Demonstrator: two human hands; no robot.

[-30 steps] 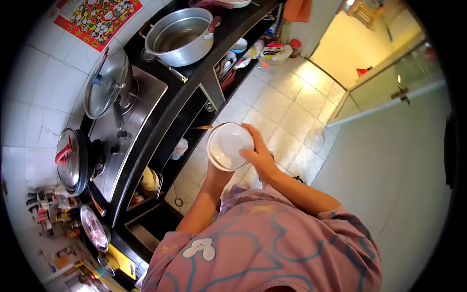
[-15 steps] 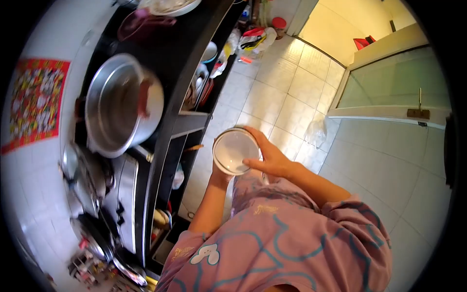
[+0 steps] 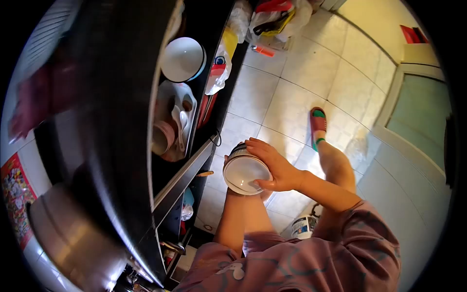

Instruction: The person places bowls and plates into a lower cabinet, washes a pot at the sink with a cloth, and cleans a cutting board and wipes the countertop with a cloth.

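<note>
A: State grip status.
B: Right hand (image 3: 277, 170): spread wide, thumb inside the rim of the stacked bowls (image 3: 247, 174). Left hand (image 3: 226, 159): supports the opposite side; finger spread cannot be told.
A: Location?
B: Above floor (image 3: 297, 95), near shelving (image 3: 182, 181).

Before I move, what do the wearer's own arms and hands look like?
The right hand shows no glove; the left hand is mostly hidden. Both forearms are uncovered. The short, loose right sleeve is dusty pink with blue-grey markings.
</note>
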